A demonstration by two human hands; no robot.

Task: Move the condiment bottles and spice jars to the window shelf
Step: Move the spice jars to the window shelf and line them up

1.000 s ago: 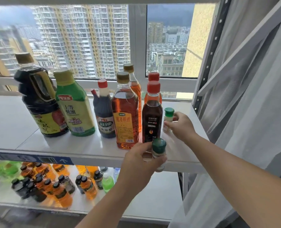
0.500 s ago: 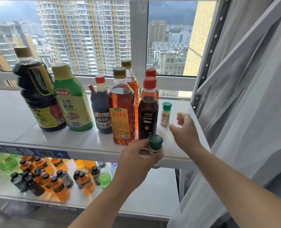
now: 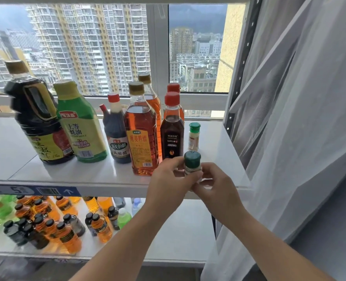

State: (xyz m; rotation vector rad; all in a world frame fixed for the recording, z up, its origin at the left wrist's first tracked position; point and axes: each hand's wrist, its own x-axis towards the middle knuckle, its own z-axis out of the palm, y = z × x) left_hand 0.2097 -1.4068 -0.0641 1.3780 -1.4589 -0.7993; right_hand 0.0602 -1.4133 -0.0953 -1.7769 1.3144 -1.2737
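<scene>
On the white window shelf stand a dark soy bottle, a green-labelled sauce bottle, a dark vinegar bottle, an amber cooking-wine bottle, a red-capped dark bottle and a small green-capped spice jar. Just above the shelf's front right edge, a second green-capped spice jar is held between my left hand and my right hand. Both hands have fingers on it.
Two more bottles stand behind the amber and red-capped ones. A lower shelf holds several small amber, dark and green bottles at the left. A grey curtain hangs at the right beside the shelf's metal upright. The window is behind.
My right hand let go of the small spice jar at the back and came forward to the jar in my left hand. That first jar now stands alone on the shelf.
</scene>
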